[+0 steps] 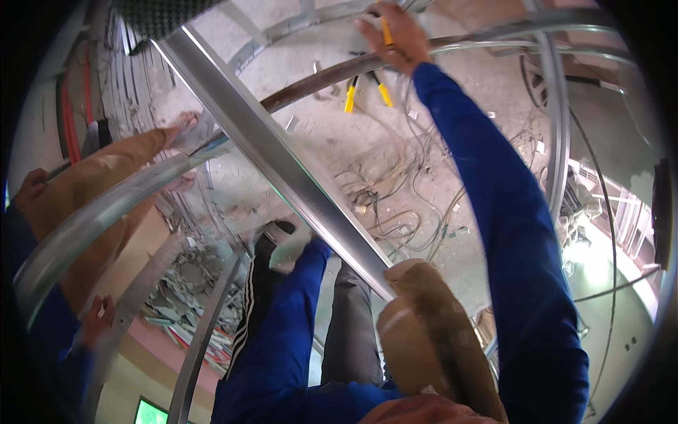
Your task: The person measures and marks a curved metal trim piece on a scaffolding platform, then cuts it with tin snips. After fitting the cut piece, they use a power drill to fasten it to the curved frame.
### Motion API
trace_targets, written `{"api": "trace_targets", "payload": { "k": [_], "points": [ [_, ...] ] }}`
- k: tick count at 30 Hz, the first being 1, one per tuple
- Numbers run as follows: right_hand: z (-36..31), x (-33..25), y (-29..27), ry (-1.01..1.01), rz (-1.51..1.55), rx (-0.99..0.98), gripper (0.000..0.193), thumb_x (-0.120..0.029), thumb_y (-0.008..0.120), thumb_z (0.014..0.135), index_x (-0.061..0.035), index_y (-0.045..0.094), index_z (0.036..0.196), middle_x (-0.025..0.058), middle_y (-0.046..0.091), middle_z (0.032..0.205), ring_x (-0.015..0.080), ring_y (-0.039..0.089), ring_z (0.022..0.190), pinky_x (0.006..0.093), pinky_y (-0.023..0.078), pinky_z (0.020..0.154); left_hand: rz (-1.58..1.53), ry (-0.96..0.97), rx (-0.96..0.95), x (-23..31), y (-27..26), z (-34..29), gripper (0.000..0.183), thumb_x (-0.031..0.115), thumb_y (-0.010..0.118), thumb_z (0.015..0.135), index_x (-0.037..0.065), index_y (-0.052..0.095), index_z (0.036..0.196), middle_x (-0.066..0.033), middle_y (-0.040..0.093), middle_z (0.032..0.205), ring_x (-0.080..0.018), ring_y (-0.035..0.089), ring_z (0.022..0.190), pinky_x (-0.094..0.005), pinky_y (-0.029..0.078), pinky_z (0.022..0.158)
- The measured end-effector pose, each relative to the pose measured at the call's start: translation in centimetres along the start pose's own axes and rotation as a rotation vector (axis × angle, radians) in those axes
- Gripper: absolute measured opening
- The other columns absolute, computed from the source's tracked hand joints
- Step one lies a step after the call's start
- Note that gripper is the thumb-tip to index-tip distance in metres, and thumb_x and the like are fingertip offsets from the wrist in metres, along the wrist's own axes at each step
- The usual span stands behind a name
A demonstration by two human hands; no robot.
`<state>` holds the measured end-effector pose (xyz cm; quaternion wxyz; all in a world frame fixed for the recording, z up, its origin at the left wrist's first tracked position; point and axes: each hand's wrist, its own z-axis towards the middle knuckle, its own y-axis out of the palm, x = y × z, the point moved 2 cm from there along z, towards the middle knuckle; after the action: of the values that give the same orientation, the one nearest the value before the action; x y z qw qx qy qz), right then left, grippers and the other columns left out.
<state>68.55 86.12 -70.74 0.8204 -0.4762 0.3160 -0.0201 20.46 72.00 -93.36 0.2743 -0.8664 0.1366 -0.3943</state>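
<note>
My right hand [404,44] reaches far out, beside the curved metal rail [311,85] of the frame. Its fingers hold a slim orange-yellow stick-shaped tool [386,32], whose exact kind is unclear. My left arm [293,311], in a blue sleeve, runs up to a long metal channel [261,145] that crosses the view at a slant. Behind that channel my left hand is hidden, so I cannot see its fingers. Below the rail, a cutter-like tool with two yellow handles [351,97] lies on the floor.
Loose cables [402,219] tangle across the dusty floor. Rubble [191,286] is heaped at the lower left. Another person in tan trousers [106,177] stands at left, behind a curved rail. An upright metal stud [556,120] rises at right, and a tan bulky thing [438,332] sits near me.
</note>
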Motion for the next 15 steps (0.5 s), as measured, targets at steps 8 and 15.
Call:
{"api": "trace_targets", "payload": {
  "k": [8,15],
  "points": [
    [-23.1,-15.5,-9.6,0.352,0.393,0.251,0.038,-0.026,0.072,0.091,-0.0026,0.060,0.119,0.0243,0.061,0.109,0.0459,0.060,0.102,0.0490,0.052,0.088,0.313,-0.044,-0.053,4.8,-1.1,-17.9,0.060,0.039,0.065,0.095,-0.005,0.050,0.132,-0.0308,0.061,0.128,-0.0476,0.060,0.117,-0.0508,0.050,0.099],
    [-62.8,-25.5,-28.7,0.842,0.394,0.000,0.025,-0.028,0.063,0.098,-0.0098,0.061,0.115,0.0182,0.059,0.109,0.0427,0.063,0.099,0.0506,0.053,0.084,0.551,0.127,-0.333,9.8,-3.8,-24.6,0.044,0.011,0.063,0.084,-0.002,0.053,0.125,-0.0282,0.061,0.121,-0.0474,0.061,0.112,-0.0519,0.049,0.097]
  ]
}}
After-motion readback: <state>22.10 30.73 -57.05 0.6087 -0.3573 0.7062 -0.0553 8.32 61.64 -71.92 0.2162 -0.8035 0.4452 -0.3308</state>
